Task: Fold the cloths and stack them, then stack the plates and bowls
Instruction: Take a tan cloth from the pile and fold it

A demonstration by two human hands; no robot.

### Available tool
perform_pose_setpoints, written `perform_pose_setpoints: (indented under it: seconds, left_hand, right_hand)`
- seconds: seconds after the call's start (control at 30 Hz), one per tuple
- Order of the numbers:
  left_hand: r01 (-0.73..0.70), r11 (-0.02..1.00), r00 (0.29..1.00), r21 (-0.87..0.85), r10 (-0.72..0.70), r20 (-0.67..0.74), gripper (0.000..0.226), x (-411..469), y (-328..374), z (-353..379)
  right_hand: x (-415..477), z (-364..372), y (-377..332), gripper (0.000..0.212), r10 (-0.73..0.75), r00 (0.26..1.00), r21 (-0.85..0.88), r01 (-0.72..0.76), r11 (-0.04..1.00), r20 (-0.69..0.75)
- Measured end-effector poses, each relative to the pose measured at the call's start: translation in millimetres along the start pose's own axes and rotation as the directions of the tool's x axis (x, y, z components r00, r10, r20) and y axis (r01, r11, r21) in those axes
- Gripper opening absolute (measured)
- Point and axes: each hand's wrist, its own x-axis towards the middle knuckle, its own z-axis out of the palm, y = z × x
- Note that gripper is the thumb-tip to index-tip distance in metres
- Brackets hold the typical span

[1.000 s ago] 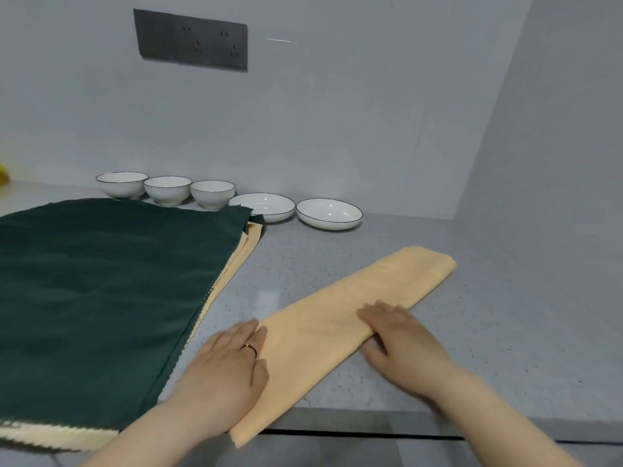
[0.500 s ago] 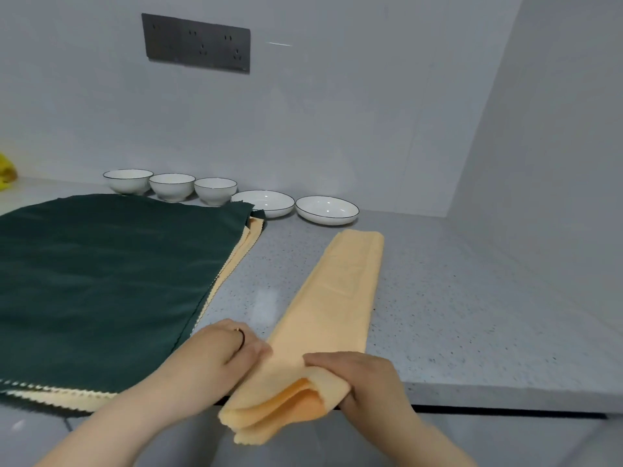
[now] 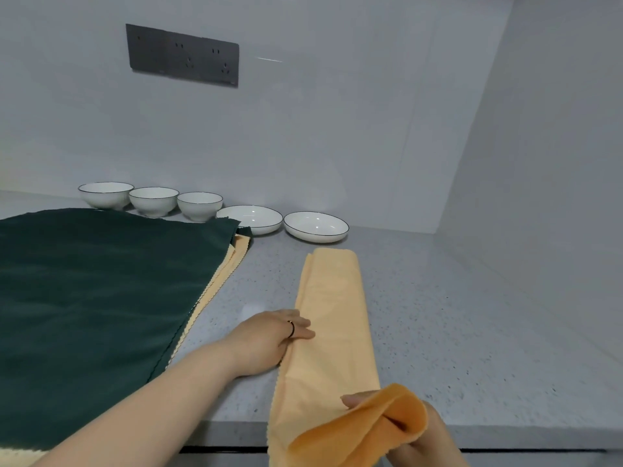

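Green cloth waits unfolded at left on the table, the left hand presses flat fingers on the orange strip, and the right hand, partly hidden, seems to pinch its near end, which should next fold forward.

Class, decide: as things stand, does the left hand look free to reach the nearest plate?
Probably not yet: the left hand presses the yellow cloth, though bare counter lies open toward the plate.
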Motion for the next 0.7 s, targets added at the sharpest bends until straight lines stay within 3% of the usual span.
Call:
perform_pose_setpoints:
  seconds: [0.07,0.2,0.27,0.33,0.47,0.6,0.7]
  left_hand:
    - [-0.008,1.0,1.0,0.007,0.008,-0.004,0.044,-1,-4,1]
    - [-0.025,0.993,0.998,-0.111,0.018,-0.058,0.033,-6,-5,0]
    - [0.031,0.973,0.998,-0.23,-0.044,-0.054,0.031,-7,-7,0]
    - [0.081,0.945,0.994,-0.317,-0.1,-0.043,0.031,-4,-11,2]
    - [0.109,0.886,0.993,-0.45,-0.12,0.004,0.016,-4,-13,5]
    - [0.169,0.826,0.976,-0.538,-0.215,-0.023,0.035,0,-14,5]
    - [0.216,0.789,0.94,-0.576,-0.328,-0.098,0.051,6,-13,5]
  right_hand:
    - [4,-2,-2,0.021,0.005,0.997,-0.014,-0.007,1.0,-0.076]
    - [23,-17,-18,0.055,0.078,0.953,0.088,-0.055,0.995,-0.291]
    - [44,-29,-24,0.041,0.07,0.946,0.113,-0.036,0.993,-0.317]
    - [72,-40,-28,0.024,0.094,0.95,0.147,-0.052,0.988,-0.297]
    - [133,-53,-36,0.013,0.233,0.943,0.329,-0.149,0.933,-0.236]
    - [186,-57,-30,0.006,0.346,0.928,0.307,-0.291,0.906,-0.14]
    - [216,-52,-16,0.014,0.406,0.913,0.279,-0.382,0.881,-0.031]
